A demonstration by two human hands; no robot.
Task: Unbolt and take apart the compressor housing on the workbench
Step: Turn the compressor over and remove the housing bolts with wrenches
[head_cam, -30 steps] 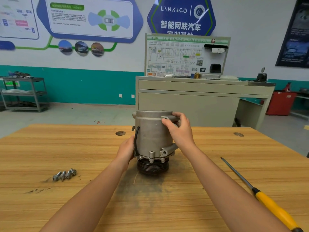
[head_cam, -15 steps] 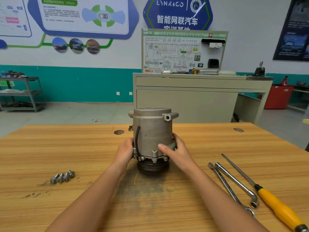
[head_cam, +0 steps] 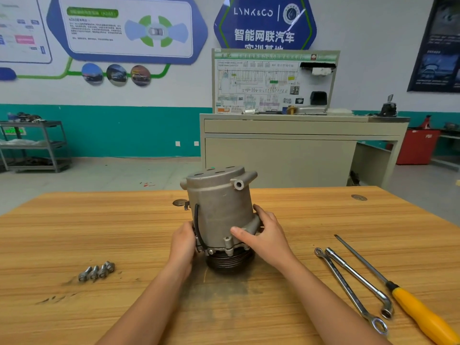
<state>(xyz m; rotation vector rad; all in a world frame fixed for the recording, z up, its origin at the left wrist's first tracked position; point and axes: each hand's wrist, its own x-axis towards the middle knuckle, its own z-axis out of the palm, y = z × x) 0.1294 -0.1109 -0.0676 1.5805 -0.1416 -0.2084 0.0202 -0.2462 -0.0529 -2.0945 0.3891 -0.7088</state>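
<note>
Housing (head_cam: 219, 207), grey, tilted atop black pulley (head_cam: 227, 262), with left hand (head_cam: 183, 245) and right hand (head_cam: 267, 236) clamped round it.

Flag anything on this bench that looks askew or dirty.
The compressor housing leans with its top toward the left, held by the left hand and right hand above the black pulley. A dark smudge stains the workbench in front of it.

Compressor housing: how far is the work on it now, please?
Done: four bolts lie loose on the workbench. In hand: the left hand and right hand grip the compressor housing low down, above its pulley. Left: the housing is not yet apart; two wrenches and the screwdriver lie untouched.
</note>
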